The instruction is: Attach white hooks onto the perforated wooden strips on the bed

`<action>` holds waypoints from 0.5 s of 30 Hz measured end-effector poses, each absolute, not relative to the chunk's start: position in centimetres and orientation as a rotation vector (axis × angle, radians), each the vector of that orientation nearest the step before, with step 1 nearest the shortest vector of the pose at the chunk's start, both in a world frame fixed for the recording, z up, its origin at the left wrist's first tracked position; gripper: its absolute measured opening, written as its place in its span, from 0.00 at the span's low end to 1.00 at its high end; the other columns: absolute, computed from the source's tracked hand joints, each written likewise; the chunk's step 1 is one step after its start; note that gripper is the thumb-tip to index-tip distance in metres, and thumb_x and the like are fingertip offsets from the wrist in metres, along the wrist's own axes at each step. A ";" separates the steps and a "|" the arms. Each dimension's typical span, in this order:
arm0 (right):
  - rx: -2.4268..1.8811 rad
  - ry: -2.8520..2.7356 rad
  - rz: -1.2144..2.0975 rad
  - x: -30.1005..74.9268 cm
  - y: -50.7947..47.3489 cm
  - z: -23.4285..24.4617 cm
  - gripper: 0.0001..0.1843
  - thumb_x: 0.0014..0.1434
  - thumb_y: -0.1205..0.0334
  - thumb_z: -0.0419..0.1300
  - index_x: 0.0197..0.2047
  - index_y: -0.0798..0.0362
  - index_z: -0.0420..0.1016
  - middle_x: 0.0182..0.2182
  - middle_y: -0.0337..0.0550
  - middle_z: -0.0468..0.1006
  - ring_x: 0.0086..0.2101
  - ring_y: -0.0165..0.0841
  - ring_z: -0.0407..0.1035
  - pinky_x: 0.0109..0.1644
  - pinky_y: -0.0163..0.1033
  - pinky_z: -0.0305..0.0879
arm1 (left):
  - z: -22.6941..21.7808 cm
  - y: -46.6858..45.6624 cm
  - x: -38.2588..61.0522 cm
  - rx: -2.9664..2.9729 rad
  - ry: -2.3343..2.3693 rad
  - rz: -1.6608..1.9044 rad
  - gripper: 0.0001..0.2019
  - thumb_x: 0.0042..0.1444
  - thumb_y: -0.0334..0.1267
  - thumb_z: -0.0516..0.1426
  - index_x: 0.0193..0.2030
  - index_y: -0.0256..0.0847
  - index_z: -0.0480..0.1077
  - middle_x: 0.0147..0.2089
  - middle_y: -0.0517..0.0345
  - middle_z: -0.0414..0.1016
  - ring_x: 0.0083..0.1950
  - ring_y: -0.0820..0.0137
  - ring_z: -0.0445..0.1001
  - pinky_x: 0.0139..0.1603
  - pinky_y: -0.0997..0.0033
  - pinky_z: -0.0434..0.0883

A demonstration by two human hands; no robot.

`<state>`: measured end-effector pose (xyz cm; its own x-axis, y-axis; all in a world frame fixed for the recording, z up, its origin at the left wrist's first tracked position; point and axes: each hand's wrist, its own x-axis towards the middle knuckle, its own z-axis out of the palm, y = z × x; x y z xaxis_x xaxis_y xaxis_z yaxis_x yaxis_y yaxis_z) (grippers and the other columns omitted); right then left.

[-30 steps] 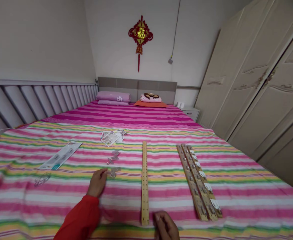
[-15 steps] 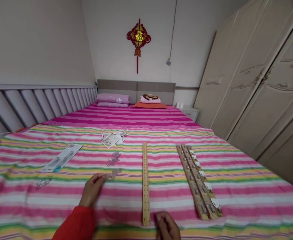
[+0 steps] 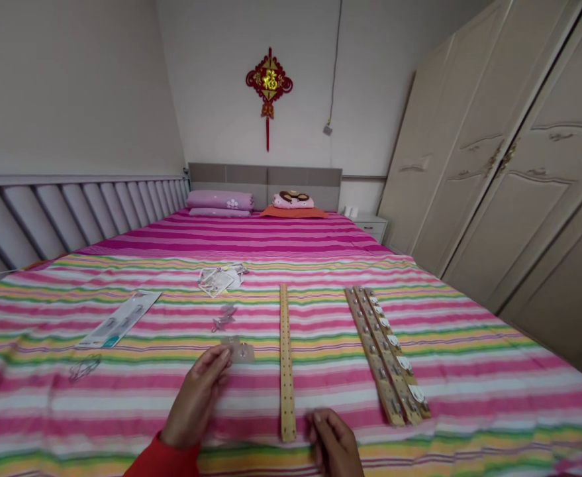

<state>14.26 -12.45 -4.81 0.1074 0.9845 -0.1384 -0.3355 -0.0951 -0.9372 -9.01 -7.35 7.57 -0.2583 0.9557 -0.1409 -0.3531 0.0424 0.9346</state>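
My left hand [image 3: 195, 397], in a red sleeve, reaches across the striped bedspread [image 3: 474, 377], its fingertips pinching a clear plastic hook piece [image 3: 238, 352]. My right hand [image 3: 334, 442] rests on the bedspread holding nothing, a little to the right of the lower end of a long perforated wooden strip [image 3: 287, 364]. Further right lie wooden strips with rows of white hooks [image 3: 385, 351]. Ahead of my left hand lie another clear hook piece [image 3: 224, 318] and a pile of paper packaging [image 3: 217, 280]. Off to its left are a long printed card [image 3: 118, 320] and a thin clear piece [image 3: 85, 368].
The bed runs to a grey headboard [image 3: 265, 177] with pillows [image 3: 220, 201]. A cream wardrobe [image 3: 489, 172] stands along the right side. A padded slatted rail [image 3: 72, 218] runs along the left wall, and a bedside cabinet [image 3: 371, 227] stands at the far end.
My left hand has moved forward and right, and the clear hook piece has shifted right with it. The view has tilted slightly. My right hand has barely moved.
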 end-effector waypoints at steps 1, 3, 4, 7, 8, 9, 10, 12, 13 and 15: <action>-1.075 -0.833 1.371 14.3 -12.3 -4.1 0.27 0.46 0.38 0.64 0.24 0.57 0.70 0.16 0.34 0.68 0.12 0.19 0.53 0.15 0.27 0.44 | 7.7 -7.7 -8.6 0.903 1.238 1.502 0.13 0.43 0.43 0.66 0.35 0.42 0.74 0.35 0.59 0.76 0.37 0.70 0.74 0.35 0.76 0.72; -1.021 -0.863 1.432 14.3 -12.0 -2.4 0.26 0.48 0.39 0.64 0.25 0.57 0.71 0.15 0.33 0.68 0.11 0.19 0.53 0.14 0.26 0.45 | 7.8 -8.3 -7.8 1.262 1.313 1.526 0.14 0.43 0.49 0.64 0.31 0.42 0.75 0.38 0.54 0.76 0.45 0.63 0.73 0.42 0.70 0.72; -0.992 -0.872 1.463 14.2 -11.8 -1.5 0.26 0.49 0.39 0.63 0.26 0.58 0.72 0.15 0.34 0.68 0.11 0.19 0.53 0.14 0.26 0.45 | 7.7 -8.6 -7.4 1.420 1.320 1.523 0.13 0.44 0.51 0.63 0.29 0.43 0.75 0.39 0.52 0.75 0.47 0.61 0.72 0.44 0.69 0.72; -0.917 -0.844 1.545 13.7 -11.4 0.9 0.26 0.50 0.39 0.62 0.29 0.59 0.74 0.17 0.37 0.72 0.11 0.20 0.56 0.13 0.27 0.47 | 7.3 -9.4 -6.4 1.717 1.278 1.498 0.11 0.50 0.48 0.59 0.29 0.45 0.77 0.39 0.49 0.73 0.45 0.61 0.72 0.40 0.69 0.71; -0.894 -0.834 1.562 13.6 -11.3 1.5 0.26 0.50 0.39 0.62 0.29 0.59 0.74 0.17 0.38 0.73 0.11 0.21 0.57 0.13 0.27 0.47 | 7.1 -9.6 -6.1 1.773 1.255 1.486 0.10 0.51 0.46 0.59 0.31 0.45 0.77 0.39 0.49 0.73 0.45 0.62 0.72 0.39 0.70 0.71; -0.875 -0.826 1.574 13.4 -11.2 2.1 0.26 0.51 0.40 0.62 0.30 0.59 0.75 0.17 0.39 0.74 0.11 0.21 0.57 0.14 0.27 0.47 | 6.9 -9.9 -5.9 1.818 1.225 1.472 0.09 0.52 0.45 0.58 0.32 0.46 0.78 0.40 0.49 0.72 0.44 0.63 0.72 0.40 0.70 0.71; -0.851 -0.822 1.580 13.3 -11.2 2.5 0.26 0.51 0.40 0.62 0.31 0.60 0.75 0.18 0.40 0.74 0.11 0.21 0.58 0.14 0.27 0.48 | 6.8 -10.0 -5.8 1.850 1.190 1.455 0.08 0.53 0.43 0.58 0.33 0.46 0.78 0.40 0.49 0.72 0.45 0.63 0.71 0.41 0.70 0.71; -0.802 -0.811 1.593 13.0 -11.3 3.1 0.26 0.53 0.41 0.61 0.30 0.60 0.76 0.19 0.42 0.75 0.12 0.21 0.59 0.14 0.27 0.48 | 6.7 -10.3 -5.6 1.862 1.134 1.418 0.07 0.54 0.42 0.58 0.32 0.45 0.78 0.40 0.49 0.72 0.46 0.64 0.71 0.43 0.70 0.71; -0.777 -0.803 1.610 12.9 -11.4 3.3 0.26 0.54 0.41 0.60 0.30 0.61 0.76 0.20 0.43 0.76 0.12 0.21 0.59 0.15 0.28 0.49 | 6.8 -10.3 -5.5 1.841 1.120 1.405 0.07 0.54 0.42 0.58 0.32 0.45 0.77 0.40 0.49 0.72 0.46 0.64 0.71 0.44 0.70 0.71; -0.740 -0.780 1.658 12.7 -11.5 3.5 0.27 0.54 0.40 0.59 0.30 0.61 0.77 0.22 0.45 0.77 0.13 0.22 0.60 0.16 0.28 0.51 | 7.0 -10.4 -5.6 1.774 1.111 1.393 0.07 0.54 0.42 0.58 0.31 0.44 0.77 0.41 0.49 0.72 0.46 0.64 0.71 0.44 0.70 0.71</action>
